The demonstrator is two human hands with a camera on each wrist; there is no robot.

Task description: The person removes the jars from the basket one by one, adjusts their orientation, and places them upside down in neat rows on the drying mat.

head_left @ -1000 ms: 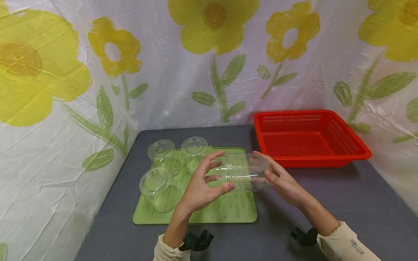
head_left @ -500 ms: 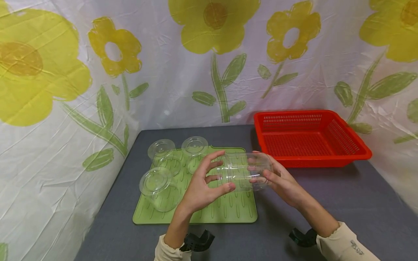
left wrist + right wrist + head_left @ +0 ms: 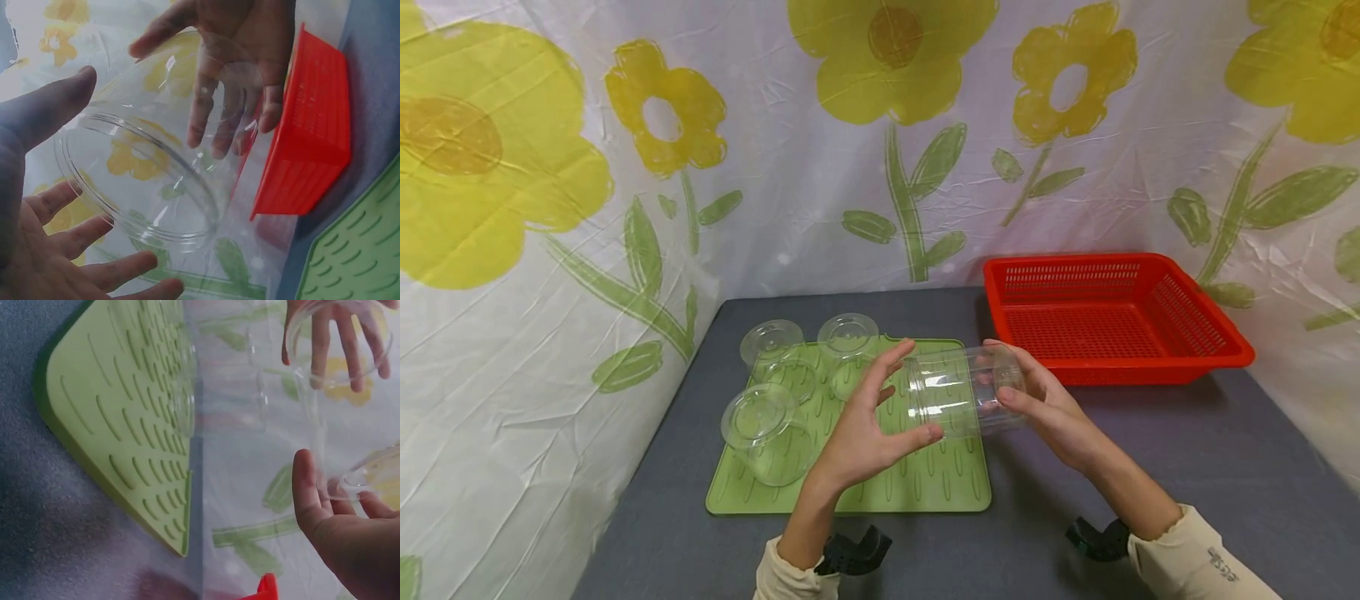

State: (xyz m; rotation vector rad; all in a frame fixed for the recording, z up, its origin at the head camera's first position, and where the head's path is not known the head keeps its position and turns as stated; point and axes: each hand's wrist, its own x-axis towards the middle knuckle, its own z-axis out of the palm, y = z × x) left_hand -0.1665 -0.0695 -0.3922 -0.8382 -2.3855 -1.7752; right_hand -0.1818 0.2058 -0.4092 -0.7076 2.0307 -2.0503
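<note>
A clear plastic jar [image 3: 953,390] lies sideways in the air above the green ridged mat [image 3: 917,483], its threaded mouth toward the left. My right hand [image 3: 1060,421] grips it round the base end, thumb on the near side and fingers behind. My left hand [image 3: 861,437] is spread around the mouth end, thumb below and fingers above in the head view. From the left wrist, the jar's ringed rim [image 3: 134,234] shows close to my loosely spread fingers [image 3: 78,237]. Three more clear jars [image 3: 767,442] stand on the mat's left part.
A red perforated basket [image 3: 1116,367] stands at the table's back right, beyond my right hand. Behind the grey table [image 3: 1210,500] hangs a white cloth [image 3: 797,208] printed with yellow flowers. Black wrist mounts [image 3: 853,552] sit on both wrists.
My left fingers have loosened and spread away from the jar's mouth. The jar has tilted slightly, its base end a little higher, with my right hand still holding it.
</note>
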